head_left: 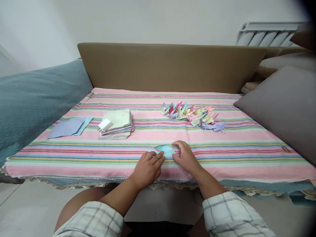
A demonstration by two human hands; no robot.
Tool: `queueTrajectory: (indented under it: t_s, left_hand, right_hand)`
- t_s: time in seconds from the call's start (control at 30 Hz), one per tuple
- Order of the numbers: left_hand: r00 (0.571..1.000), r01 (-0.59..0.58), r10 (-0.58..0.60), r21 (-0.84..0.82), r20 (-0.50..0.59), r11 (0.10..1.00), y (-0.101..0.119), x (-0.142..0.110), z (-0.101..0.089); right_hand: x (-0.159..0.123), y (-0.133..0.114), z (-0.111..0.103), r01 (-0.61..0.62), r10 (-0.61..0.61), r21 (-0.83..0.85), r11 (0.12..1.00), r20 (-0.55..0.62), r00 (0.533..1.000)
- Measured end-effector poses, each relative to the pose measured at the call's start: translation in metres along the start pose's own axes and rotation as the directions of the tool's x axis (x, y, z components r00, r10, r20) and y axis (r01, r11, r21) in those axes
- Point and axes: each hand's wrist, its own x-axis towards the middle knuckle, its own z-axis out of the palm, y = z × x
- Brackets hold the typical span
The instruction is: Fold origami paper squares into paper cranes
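Note:
A piece of light blue origami paper [168, 150], partly folded, lies near the front edge of the striped cloth. My left hand [149, 167] presses on its left part, fingers and thumb close together over the paper, covering some of it. At the paper's right edge is my right hand [187, 157], its thumb and forefinger apart on either side of the corner, the thumb touching the paper. Beyond my hands sits a cluster of folded paper cranes [195, 115] in several colours.
To the left stands a stack of square paper [116, 121] with a white charger plug [105, 124] on top. Further left lie a purple sheet [66, 127] and a blue sheet [85, 125]. Cushions [283, 102] border the right, and a small brown object [285, 149] lies nearby.

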Motion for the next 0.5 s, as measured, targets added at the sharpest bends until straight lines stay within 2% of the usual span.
queueTrajectory:
  t_s: [0.27,0.43,0.5]
  left_hand:
    - [0.990,-0.011,0.006,-0.031,-0.140,0.999,-0.0023,-0.0008,-0.0003]
    - [0.987,0.005,-0.008,-0.014,-0.160,1.000,-0.0029,0.0013,-0.0016]
    - [0.984,0.013,-0.013,0.001,-0.177,1.000,-0.0038,0.0020,-0.0041]
  right_hand:
    - [0.0002,-0.0051,-0.0010,0.000,-0.001,0.017,1.000,0.022,1.000]
    - [-0.0027,-0.0071,0.0002,0.134,-0.129,-0.059,0.989,0.083,0.988]
    - [-0.0033,-0.0072,0.0005,0.152,-0.141,-0.095,0.984,0.110,0.984]
